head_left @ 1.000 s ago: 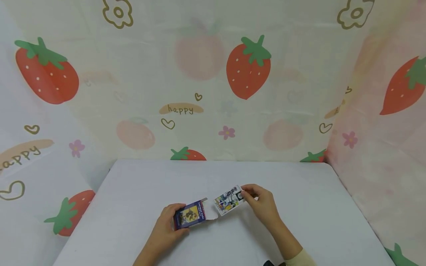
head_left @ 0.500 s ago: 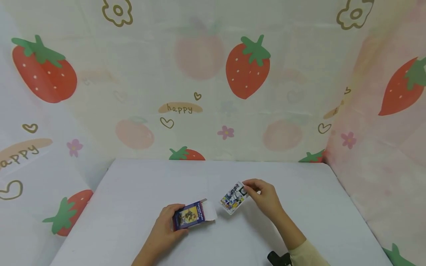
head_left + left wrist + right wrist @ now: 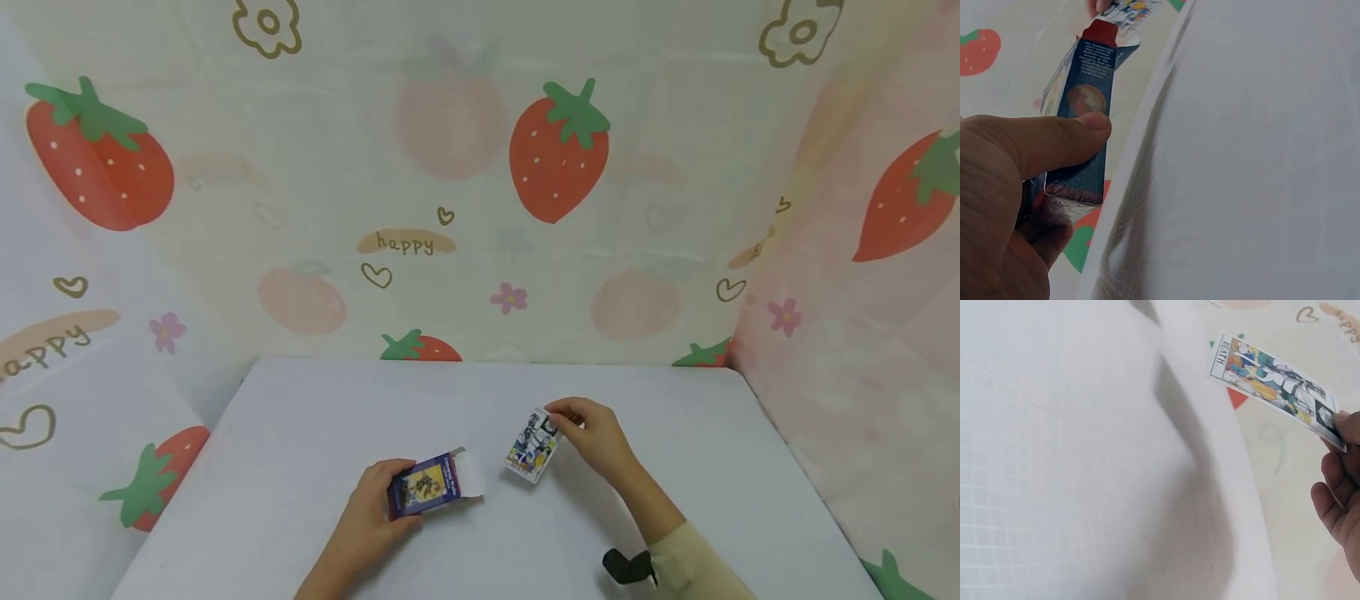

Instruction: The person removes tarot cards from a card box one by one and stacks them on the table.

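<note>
My left hand (image 3: 369,510) holds a small dark blue card box (image 3: 424,487) with a yellow picture on its front, thumb along one narrow side and fingers on the opposite one. The box lies tilted, its white end flap (image 3: 471,475) folded out toward the right. To the right of the flap, my right hand (image 3: 597,437) pinches a tarot card (image 3: 533,447) by its upper corner between thumb and fingers. The word DEATH is printed at the card's far end (image 3: 1220,359) in the right wrist view. A gap separates card and box in the head view.
A white-covered table (image 3: 337,417) lies under both hands. Behind it hangs a pale cloth (image 3: 480,275) printed with strawberries, and similar cloth closes the left and right sides. A black object (image 3: 628,567) sits at the right sleeve (image 3: 686,558).
The right hand has drawn the tarot card rightward, away from the box's flap, and turned it more upright. The left hand and box have stayed almost still.
</note>
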`<action>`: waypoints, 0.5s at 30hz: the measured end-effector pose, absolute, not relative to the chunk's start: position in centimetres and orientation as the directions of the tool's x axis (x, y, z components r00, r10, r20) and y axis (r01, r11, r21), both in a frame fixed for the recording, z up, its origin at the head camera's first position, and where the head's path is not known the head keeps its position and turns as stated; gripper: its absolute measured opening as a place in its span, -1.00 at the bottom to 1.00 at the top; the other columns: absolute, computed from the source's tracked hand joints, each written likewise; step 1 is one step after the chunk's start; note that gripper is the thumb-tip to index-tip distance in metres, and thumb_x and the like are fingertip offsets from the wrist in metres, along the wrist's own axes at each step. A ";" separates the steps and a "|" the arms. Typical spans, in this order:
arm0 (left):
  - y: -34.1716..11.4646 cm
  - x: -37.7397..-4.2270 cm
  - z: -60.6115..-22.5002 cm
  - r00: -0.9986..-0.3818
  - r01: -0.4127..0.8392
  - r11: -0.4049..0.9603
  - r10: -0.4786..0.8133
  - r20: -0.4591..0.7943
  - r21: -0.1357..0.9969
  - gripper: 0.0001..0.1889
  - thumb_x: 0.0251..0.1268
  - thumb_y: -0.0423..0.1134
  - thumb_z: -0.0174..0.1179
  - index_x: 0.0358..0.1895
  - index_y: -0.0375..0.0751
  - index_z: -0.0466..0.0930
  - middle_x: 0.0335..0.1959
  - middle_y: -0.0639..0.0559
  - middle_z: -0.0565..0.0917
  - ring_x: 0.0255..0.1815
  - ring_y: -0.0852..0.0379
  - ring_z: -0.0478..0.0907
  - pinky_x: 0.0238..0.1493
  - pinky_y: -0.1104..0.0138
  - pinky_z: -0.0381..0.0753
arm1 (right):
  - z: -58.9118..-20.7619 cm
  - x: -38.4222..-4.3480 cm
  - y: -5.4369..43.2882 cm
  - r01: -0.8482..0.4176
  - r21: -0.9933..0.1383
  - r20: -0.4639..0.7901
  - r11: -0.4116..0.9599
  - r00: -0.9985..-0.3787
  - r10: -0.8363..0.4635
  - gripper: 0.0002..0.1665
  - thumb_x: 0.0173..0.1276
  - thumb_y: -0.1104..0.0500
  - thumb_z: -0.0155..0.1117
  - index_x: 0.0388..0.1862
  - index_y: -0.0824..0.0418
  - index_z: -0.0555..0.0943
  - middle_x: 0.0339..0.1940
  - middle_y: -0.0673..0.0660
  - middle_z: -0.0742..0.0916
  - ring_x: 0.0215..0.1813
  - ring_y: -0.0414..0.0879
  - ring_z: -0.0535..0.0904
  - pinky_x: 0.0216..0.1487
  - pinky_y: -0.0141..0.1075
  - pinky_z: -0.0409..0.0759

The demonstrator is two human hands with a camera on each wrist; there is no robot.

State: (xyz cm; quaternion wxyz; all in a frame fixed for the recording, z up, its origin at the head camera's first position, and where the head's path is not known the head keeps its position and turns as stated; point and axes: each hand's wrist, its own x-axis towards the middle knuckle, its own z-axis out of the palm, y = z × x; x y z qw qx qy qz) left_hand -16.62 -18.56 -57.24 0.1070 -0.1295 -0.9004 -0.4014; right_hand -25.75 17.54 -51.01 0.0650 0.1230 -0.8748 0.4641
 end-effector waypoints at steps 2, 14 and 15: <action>-18.6 -16.6 -57.2 -0.951 0.300 0.643 0.141 0.277 0.705 -0.13 -0.23 -0.31 0.68 0.31 -0.05 0.50 0.25 0.10 0.57 0.33 0.08 0.46 0.45 0.00 0.44 | -51.2 -26.1 17.6 -0.272 -0.793 0.219 0.545 -0.962 -0.162 -0.84 0.43 0.21 0.37 -0.05 0.12 0.77 -0.25 -0.01 0.79 -0.24 -0.13 0.59 -0.37 -0.41 0.55; -18.6 -16.7 -57.2 -0.951 0.298 0.646 0.142 0.273 0.703 -0.12 -0.23 -0.31 0.68 0.32 -0.05 0.49 0.24 0.13 0.58 0.31 0.12 0.46 0.45 0.01 0.45 | -51.7 -28.1 17.5 -0.273 -0.789 0.164 0.550 -0.957 -0.240 -0.83 0.49 0.16 0.31 -0.03 0.07 0.77 -0.22 -0.03 0.76 -0.19 -0.10 0.57 -0.28 -0.36 0.58; -18.6 -16.7 -57.3 -0.951 0.299 0.647 0.142 0.275 0.701 -0.12 -0.23 -0.31 0.68 0.32 -0.05 0.49 0.24 0.13 0.57 0.32 0.12 0.46 0.44 0.01 0.45 | -51.7 -28.2 17.5 -0.274 -0.790 0.160 0.549 -0.956 -0.246 -0.83 0.48 0.17 0.31 -0.03 0.08 0.77 -0.22 -0.03 0.76 -0.19 -0.11 0.57 -0.27 -0.36 0.58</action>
